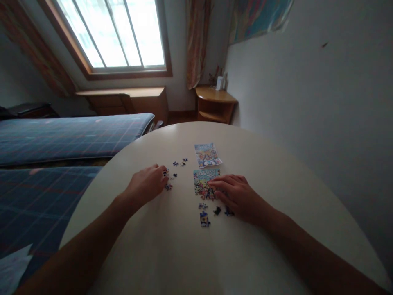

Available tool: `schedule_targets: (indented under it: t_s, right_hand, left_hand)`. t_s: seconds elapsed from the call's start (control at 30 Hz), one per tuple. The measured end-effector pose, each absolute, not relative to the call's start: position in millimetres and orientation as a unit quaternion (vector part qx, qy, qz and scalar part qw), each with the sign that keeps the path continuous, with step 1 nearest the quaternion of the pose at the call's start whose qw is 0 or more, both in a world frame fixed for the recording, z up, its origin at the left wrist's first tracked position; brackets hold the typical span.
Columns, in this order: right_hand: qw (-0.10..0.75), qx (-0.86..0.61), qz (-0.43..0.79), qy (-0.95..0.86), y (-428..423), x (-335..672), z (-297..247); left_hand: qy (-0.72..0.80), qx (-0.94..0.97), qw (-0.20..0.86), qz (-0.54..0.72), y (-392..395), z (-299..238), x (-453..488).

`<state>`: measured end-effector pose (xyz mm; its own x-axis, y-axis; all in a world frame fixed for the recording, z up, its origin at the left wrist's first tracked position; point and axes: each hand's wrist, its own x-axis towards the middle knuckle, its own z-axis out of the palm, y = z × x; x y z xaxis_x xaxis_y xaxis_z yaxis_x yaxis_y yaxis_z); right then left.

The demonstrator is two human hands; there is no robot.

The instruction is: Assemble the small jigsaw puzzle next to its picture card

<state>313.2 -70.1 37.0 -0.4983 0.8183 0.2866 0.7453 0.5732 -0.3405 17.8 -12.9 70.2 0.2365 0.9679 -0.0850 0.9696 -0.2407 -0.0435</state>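
A partly joined jigsaw puzzle point(201, 182) with a colourful cartoon picture lies flat on the round table. My right hand point(238, 196) rests over its right side, fingers stretched out and apart, with fingertips on the puzzle. Below it are a small joined section point(204, 219), a loose piece cluster point(202, 205) and a dark puzzle piece point(217, 210); another dark piece point(228, 211) is partly under my right hand. To the left, my left hand point(147, 184) reaches with bent, slightly parted fingers over loose puzzle pieces point(168, 186), partly covering them.
Beyond the puzzle lies a creased picture sheet point(207, 155). Several loose pieces point(183, 162) are scattered left of it. The pale round table point(260, 254) stands between a plaid-covered bed point(61, 135) and a white wall point(322, 114). A corner shelf point(216, 94) is behind.
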Motion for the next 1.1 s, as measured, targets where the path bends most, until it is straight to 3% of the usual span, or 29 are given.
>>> schedule_targets:
  t_s: [0.4,0.7,0.93,1.1]
  right_hand:
    - [0.200,-0.467,0.063,-0.859,-70,315,46]
    - [0.205,-0.458,0.044,-0.864,-71,315,52]
    - [0.204,-0.456,0.040,-0.865,-70,316,49]
    - [0.207,-0.462,0.039,-0.862,-70,316,51]
  left_hand:
    - [0.615,0.782,0.076,-0.067,-9,86,-12]
    - [0.540,0.807,0.237,-0.027,1,73,-22]
    - [0.508,0.848,0.151,-0.006,-5,75,-12]
    - [0.486,0.859,0.160,-0.007,-5,70,-4]
